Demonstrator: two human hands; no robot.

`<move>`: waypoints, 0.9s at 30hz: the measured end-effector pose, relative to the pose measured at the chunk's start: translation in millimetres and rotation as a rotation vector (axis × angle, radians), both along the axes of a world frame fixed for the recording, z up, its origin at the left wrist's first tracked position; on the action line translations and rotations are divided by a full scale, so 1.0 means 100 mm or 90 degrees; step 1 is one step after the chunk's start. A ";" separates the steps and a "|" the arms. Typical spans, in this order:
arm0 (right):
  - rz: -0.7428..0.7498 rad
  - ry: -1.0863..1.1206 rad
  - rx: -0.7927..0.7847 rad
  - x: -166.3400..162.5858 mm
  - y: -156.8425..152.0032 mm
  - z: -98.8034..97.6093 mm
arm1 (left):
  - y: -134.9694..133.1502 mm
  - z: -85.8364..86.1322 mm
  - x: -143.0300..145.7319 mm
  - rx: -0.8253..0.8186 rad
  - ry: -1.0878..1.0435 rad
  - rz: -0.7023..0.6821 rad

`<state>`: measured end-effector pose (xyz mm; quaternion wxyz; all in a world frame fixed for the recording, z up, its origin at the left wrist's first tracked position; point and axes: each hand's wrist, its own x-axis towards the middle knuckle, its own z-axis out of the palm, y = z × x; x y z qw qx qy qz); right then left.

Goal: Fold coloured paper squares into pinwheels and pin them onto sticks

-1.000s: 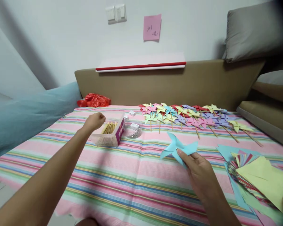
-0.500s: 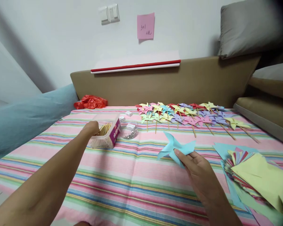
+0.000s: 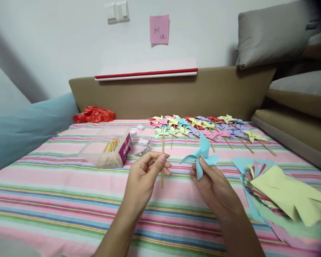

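Note:
Between thumb and fingers, my left hand (image 3: 147,175) pinches a thin wooden stick (image 3: 162,145), held upright. My right hand (image 3: 214,182) grips a light blue paper pinwheel (image 3: 202,154) near its middle, thumb on the front. Stick and pinwheel are apart, with a small gap between them. Left of my left hand stands a clear plastic box (image 3: 89,152) with a purple label, holding many wooden sticks (image 3: 112,145). Beside it is a clear round container (image 3: 143,149) of small silvery pieces, with a small white-labelled box on it.
Finished pinwheels on sticks (image 3: 211,132) lie in rows at the back. Cut coloured paper (image 3: 286,189) is piled at the right. A red plastic bag (image 3: 95,115) sits at the back left. Striped cloth (image 3: 77,200) covers the surface; a blue cushion (image 3: 32,128) borders its left.
My left hand has come out of the plastic box with a wooden stick and moved right, close to the pinwheel. My right hand has raised the pinwheel slightly and turned it.

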<state>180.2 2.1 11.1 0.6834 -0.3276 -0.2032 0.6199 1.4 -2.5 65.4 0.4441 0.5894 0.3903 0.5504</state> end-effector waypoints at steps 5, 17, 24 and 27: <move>0.049 0.029 0.059 0.02 -0.09 0.09 | 0.02 -0.28 0.19 -0.063 -0.075 -0.073; 0.208 -0.087 0.203 -0.06 -0.18 0.13 | -0.10 -0.30 0.19 -0.095 -0.067 -0.146; 0.214 -0.110 0.227 -0.03 -0.18 0.11 | -0.12 -0.28 0.20 -0.096 -0.048 -0.152; 0.165 -0.126 0.229 -0.04 -0.18 0.13 | -0.13 -0.29 0.20 -0.108 -0.039 -0.160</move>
